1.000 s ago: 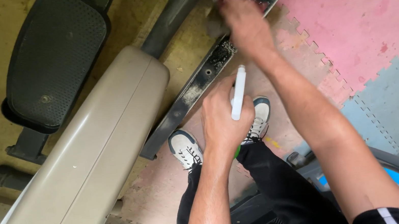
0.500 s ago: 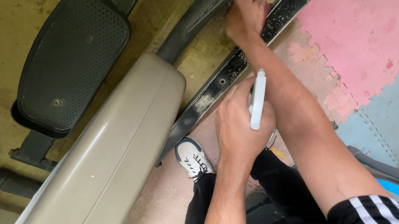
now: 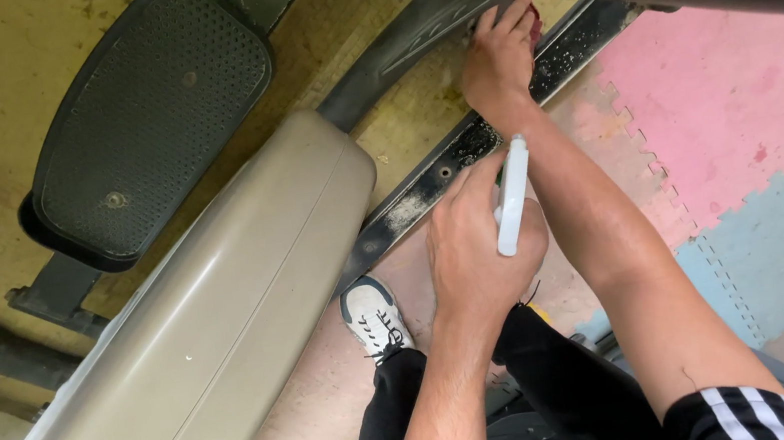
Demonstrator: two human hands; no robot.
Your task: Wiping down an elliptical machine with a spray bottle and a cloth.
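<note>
Against the dark arm of the exercise machine (image 3: 446, 16), near the far edge of the pink floor mat (image 3: 730, 105), our right hand (image 3: 497, 60) presses a reddish cloth (image 3: 536, 26), fingers curled over it. Our left hand (image 3: 472, 255) is wrapped around a white spray bottle (image 3: 513, 196), held upright just above the black rail (image 3: 429, 195). We judge wiping goes best with firm, short strokes along the grimy arm, keeping the bottle clear of the working forearm.

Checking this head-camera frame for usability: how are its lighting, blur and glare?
Head view: soft even light, no hard shadows; left hand and its white tube are sharp; right hand is slightly soft; mild sheen on the beige housing.
</note>
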